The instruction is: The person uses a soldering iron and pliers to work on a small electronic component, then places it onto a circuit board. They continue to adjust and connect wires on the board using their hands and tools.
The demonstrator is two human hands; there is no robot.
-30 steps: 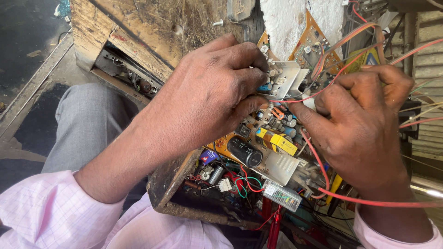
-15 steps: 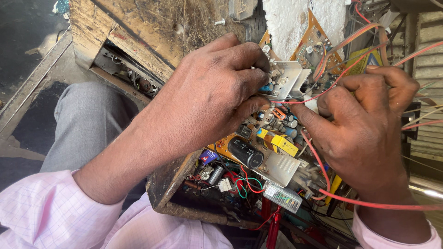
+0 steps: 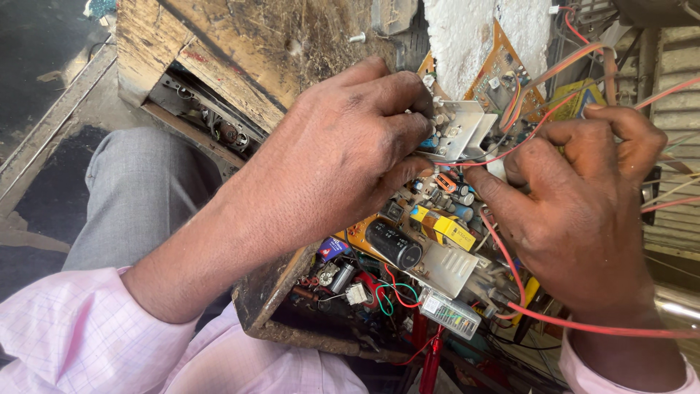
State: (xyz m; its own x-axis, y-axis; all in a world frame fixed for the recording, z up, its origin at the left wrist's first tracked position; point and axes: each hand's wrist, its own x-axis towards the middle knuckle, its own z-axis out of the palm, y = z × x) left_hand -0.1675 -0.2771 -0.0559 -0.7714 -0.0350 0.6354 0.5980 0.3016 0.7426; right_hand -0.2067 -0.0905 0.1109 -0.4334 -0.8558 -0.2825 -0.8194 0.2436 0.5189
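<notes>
Both hands pinch at the circuit board [image 3: 430, 226]: left hand [image 3: 350, 153] above, right hand [image 3: 576, 211] beside.

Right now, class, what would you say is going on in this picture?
A person in a pink shirt works with both bare hands inside an opened old wooden casing. The left hand pinches at a white metal bracket on the circuit board. The right hand touches the same spot, with red wires trailing past it.

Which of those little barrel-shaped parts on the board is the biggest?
The black cylindrical capacitor lying on its side below the left hand; the small blue cylindrical capacitors nearby stand upright and are far smaller.
</notes>
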